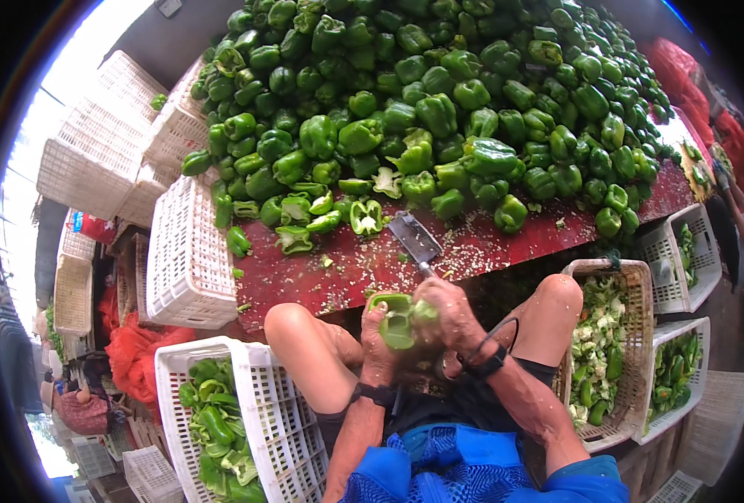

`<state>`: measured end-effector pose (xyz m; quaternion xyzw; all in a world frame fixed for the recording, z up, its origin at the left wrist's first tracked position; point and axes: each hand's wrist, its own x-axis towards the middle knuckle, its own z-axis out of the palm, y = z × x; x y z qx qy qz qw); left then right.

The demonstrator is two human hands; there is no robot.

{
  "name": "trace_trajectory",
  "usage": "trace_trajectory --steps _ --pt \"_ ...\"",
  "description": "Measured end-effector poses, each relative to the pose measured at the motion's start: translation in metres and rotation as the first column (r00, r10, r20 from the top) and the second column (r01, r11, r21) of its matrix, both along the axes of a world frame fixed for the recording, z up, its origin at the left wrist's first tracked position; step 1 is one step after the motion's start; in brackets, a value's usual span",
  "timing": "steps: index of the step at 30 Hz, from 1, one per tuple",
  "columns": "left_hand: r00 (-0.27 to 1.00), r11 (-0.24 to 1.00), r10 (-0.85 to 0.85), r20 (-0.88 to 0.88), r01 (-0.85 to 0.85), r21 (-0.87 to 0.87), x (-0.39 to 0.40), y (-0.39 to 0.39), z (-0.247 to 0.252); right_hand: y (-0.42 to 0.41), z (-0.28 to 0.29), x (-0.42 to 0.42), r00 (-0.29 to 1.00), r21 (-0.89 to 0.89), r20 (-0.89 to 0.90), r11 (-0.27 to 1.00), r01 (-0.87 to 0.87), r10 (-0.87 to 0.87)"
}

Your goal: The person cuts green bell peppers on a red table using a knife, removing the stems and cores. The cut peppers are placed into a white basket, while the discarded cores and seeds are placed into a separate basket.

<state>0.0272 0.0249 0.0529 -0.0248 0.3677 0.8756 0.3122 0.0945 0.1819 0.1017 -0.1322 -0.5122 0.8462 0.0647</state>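
Observation:
In my left hand (378, 333) is an opened green bell pepper (398, 320), its hollow inside facing up. My right hand (445, 311) is closed around the handle of a cleaver (415, 237), whose wide metal blade points away from me over the red tabletop. A pale green pepper piece (425, 310), blurred, is at the same hand's fingers, beside the opened pepper. Beyond the blade, cut pepper halves (366, 217) lie with their pale insides showing, at the front of a large heap of whole green bell peppers (438, 115).
The red table (309, 283) is strewn with seeds. A white crate (240, 377) of cut peppers stands at my left, a crate (639, 327) of pepper cores and scraps at my right. Stacked white crates (190, 251) rise at left; more pepper crates (699, 383) stand far right. People are in the background.

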Motion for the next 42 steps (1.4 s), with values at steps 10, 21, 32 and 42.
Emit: trace_trajectory --steps 10,21,32,42 --pt "0.937 0.865 -0.322 0.136 0.232 0.445 0.012 0.030 0.018 0.077 0.056 0.120 0.805 -0.265 -0.173 0.814 0.517 -0.567" --pt "0.934 0.874 -0.193 0.299 0.025 0.485 0.002 0.034 -0.011 0.100 0.064 0.144 0.741 0.944 -0.119 0.155 0.290 -0.661" --pt "0.998 0.997 0.050 0.022 -0.049 -0.062 -0.001 0.016 -0.017 -0.035 0.009 0.002 0.988 0.983 -0.071 0.157 0.093 -0.137" --pt "0.824 0.833 -0.040 -0.565 -0.285 -0.474 -0.003 0.015 -0.012 -0.032 -0.037 -0.020 0.972 0.981 0.192 -0.028 -0.190 0.133"
